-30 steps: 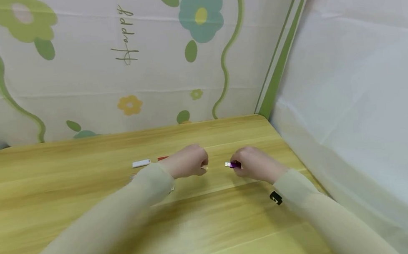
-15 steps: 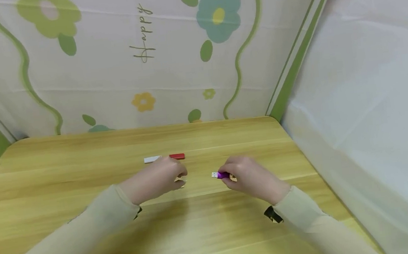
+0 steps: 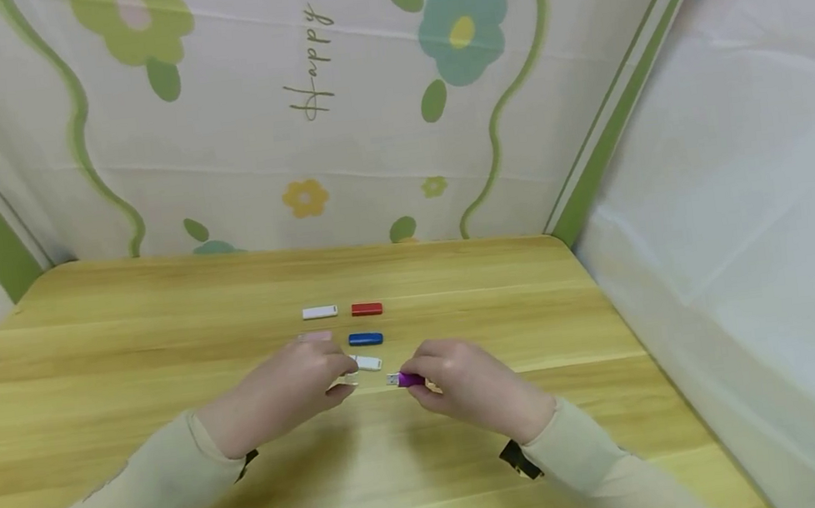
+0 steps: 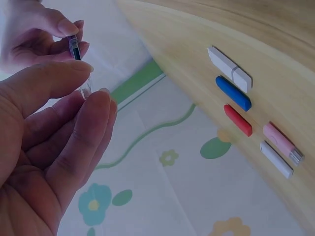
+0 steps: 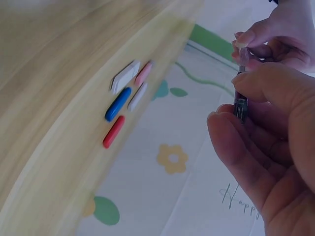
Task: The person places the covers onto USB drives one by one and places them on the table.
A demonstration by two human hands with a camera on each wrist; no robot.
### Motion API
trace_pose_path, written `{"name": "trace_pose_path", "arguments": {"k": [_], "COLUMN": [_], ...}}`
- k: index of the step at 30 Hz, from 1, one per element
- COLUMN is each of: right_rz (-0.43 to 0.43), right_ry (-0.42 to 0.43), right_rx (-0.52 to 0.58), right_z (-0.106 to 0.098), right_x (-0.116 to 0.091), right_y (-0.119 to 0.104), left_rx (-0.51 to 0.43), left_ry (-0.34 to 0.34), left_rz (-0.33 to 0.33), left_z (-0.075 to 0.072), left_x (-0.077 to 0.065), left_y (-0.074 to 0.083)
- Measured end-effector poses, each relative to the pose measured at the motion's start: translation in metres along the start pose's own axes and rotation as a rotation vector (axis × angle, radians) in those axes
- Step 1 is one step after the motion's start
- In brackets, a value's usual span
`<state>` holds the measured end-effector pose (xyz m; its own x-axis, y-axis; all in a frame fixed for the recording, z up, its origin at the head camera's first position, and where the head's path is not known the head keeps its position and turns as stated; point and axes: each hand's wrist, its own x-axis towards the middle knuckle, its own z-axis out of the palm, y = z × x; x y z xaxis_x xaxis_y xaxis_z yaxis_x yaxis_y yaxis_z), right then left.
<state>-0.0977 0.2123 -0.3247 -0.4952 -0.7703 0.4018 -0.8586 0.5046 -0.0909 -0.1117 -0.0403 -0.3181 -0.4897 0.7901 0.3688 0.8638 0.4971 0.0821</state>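
Note:
My right hand (image 3: 463, 382) pinches a purple USB flash drive (image 3: 411, 379), its metal plug pointing left. Between thumb and fingertips, my left hand (image 3: 280, 396) holds a small clear cap (image 4: 85, 88). Cap and plug face each other; in the head view a narrow gap shows between them, while in the right wrist view they look in line and very close. Beyond the hands lie a blue stick (image 3: 366, 339), a red stick (image 3: 367, 310) and a white one (image 3: 319, 313). A pink USB stick (image 4: 281, 139) shows its metal plug. Another white stick (image 3: 368, 363) sits right behind my left fingertips.
The wooden table (image 3: 158, 316) ends at a white cloth (image 3: 238, 156) with flowers and lettering at the back. White sheeting (image 3: 764, 205) rises along the right edge. A dark strap piece (image 3: 520, 461) shows at my right sleeve.
Both hands have come down and nearer the front, and the gap between cap and flash drive has narrowed. The sticks behind my left arm have come into sight. The head view has shifted left.

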Motion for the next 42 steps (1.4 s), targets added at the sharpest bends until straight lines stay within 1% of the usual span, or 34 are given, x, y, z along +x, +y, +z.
{"name": "trace_pose_path", "arguments": {"k": [2, 4, 9, 14, 17, 23, 28, 34, 42], "right_rz": [-0.009, -0.021, -0.049, -0.068, -0.078, -0.101, -0.095, -0.108, -0.128], "right_ry": [0.004, 0.011, 0.026, 0.032, 0.032, 0.037, 0.020, 0.010, 0.019], "right_rx": [0.009, 0.019, 0.045, 0.072, 0.080, 0.077, 0.084, 0.066, 0.060], "right_z": [0.002, 0.005, 0.009, 0.011, 0.011, 0.012, 0.014, 0.015, 0.016], "right_x": [0.002, 0.005, 0.011, 0.018, 0.022, 0.027, 0.031, 0.035, 0.040], "right_y": [-0.004, -0.007, -0.016, -0.023, -0.026, -0.032, -0.034, -0.037, -0.040], "left_rx": [0.010, 0.003, -0.023, -0.019, -0.013, 0.008, 0.012, 0.019, 0.019], "left_ry": [0.023, 0.032, 0.027, 0.035, 0.063, 0.086, 0.110, 0.135, 0.170], "left_rz": [0.013, 0.017, 0.007, -0.004, 0.001, 0.015, 0.029, 0.022, 0.018], "left_z": [-0.002, -0.003, -0.009, -0.012, -0.013, -0.015, -0.017, -0.018, -0.014], "left_x": [-0.004, -0.008, -0.017, -0.024, -0.028, -0.034, -0.037, -0.042, -0.050], "left_y": [0.002, 0.004, 0.010, 0.016, 0.017, 0.020, 0.021, 0.021, 0.018]}}
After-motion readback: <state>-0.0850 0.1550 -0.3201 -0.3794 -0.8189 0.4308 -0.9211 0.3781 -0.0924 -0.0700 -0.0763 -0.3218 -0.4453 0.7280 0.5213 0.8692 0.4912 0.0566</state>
